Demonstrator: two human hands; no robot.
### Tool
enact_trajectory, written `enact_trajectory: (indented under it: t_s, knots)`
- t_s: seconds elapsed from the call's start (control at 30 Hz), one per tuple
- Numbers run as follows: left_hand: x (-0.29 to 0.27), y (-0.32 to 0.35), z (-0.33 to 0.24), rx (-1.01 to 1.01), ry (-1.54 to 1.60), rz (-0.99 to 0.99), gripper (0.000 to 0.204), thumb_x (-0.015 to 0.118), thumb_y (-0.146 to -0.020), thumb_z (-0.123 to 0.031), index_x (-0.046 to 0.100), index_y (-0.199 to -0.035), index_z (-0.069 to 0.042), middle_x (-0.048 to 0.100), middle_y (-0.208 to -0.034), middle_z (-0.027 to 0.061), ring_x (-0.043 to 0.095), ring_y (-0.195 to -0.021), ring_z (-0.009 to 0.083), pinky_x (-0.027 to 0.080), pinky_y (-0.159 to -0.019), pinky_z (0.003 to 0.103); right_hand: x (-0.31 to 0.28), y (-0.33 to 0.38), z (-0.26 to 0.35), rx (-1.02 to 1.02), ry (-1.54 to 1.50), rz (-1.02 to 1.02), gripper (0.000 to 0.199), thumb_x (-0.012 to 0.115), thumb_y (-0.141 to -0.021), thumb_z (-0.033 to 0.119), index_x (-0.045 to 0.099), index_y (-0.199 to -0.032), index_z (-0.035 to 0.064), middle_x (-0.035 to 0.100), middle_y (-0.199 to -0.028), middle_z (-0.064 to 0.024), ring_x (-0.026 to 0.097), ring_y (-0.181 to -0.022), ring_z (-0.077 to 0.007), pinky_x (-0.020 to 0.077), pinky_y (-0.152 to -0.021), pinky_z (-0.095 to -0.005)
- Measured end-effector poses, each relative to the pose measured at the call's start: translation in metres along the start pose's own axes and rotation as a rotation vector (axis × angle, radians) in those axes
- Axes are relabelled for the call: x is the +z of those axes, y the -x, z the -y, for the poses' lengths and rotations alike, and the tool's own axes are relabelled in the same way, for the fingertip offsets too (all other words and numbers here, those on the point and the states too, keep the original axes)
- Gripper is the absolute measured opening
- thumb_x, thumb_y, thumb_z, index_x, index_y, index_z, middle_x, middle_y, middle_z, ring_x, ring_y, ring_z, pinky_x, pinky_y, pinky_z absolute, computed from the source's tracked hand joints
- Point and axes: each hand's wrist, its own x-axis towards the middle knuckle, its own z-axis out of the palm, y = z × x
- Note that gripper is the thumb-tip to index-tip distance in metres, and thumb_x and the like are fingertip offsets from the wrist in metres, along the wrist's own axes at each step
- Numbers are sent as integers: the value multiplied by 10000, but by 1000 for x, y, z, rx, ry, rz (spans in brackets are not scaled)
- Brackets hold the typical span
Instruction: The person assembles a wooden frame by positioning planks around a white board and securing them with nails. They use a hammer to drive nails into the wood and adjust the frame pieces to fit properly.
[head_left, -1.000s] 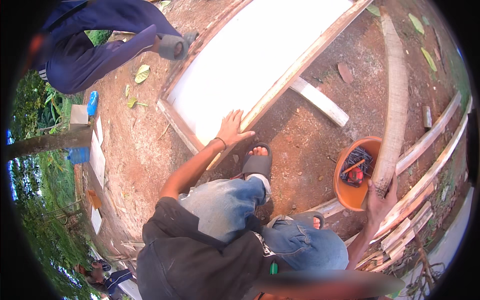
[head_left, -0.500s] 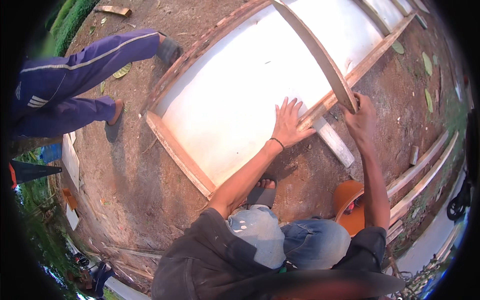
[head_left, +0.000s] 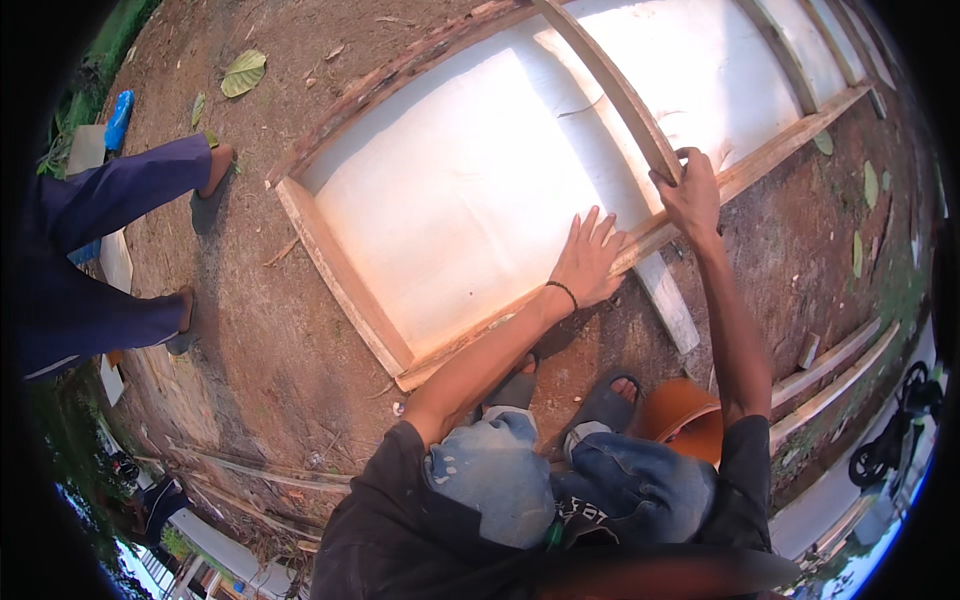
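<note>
A large white panel [head_left: 440, 200] lies on the ground inside a wooden frame with cross-pieces. My left hand [head_left: 590, 262] rests on the frame's near rail [head_left: 742, 180], fingers spread over the edge of the panel. A long wooden slat [head_left: 622, 90] crosses the panel from the far side, and my right hand [head_left: 692, 195] grips its near end just above the rail. The slat casts a shadow on the white sheet. Beneath the rail, between my hands, a short pale board [head_left: 668, 305] sticks out toward me.
An orange bucket [head_left: 680, 415] stands beside my right foot. Lengths of timber [head_left: 835, 380] lie on the ground at the right. Another person's legs in dark purple trousers [head_left: 120, 190] are at the left. Several fallen leaves, one large [head_left: 243, 73], lie on the bare soil.
The slat's near end has moved inward with my right hand, from beyond the rail to just over it. My left hand stays on the rail. The other person has stepped away from the frame.
</note>
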Motion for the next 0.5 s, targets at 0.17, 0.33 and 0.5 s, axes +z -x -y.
enact_trajectory:
  t_s: [0.17,0.33,0.5]
  knots:
    - [-6,4,7,-60,169,-46,745,754,-863,-449,516,-1437,-37,477,-1497,234,307,-1486,447,172,-1248,602,-5,-11,-12,130,-251,298,433,745,-878,373,692,-1017,-34,676,-673,-123,636,-582,-199,505,-584,-375]
    - [-51,-4,5,-335,959,-111,888,724,-921,-505,346,-1517,35,549,-1465,216,461,-1415,364,288,-1216,533,-5,33,-17,260,-719,400,496,782,-880,405,716,-1139,-12,699,-858,-74,648,-758,-147,525,-687,-325]
    - [-101,-40,-37,-115,1082,-225,821,777,-898,-436,412,-1453,46,636,-1294,271,590,-1283,291,462,-1093,435,-23,99,16,74,-1176,526,574,803,-879,462,689,-1212,9,724,-1059,-97,678,-931,-168,568,-814,-375]
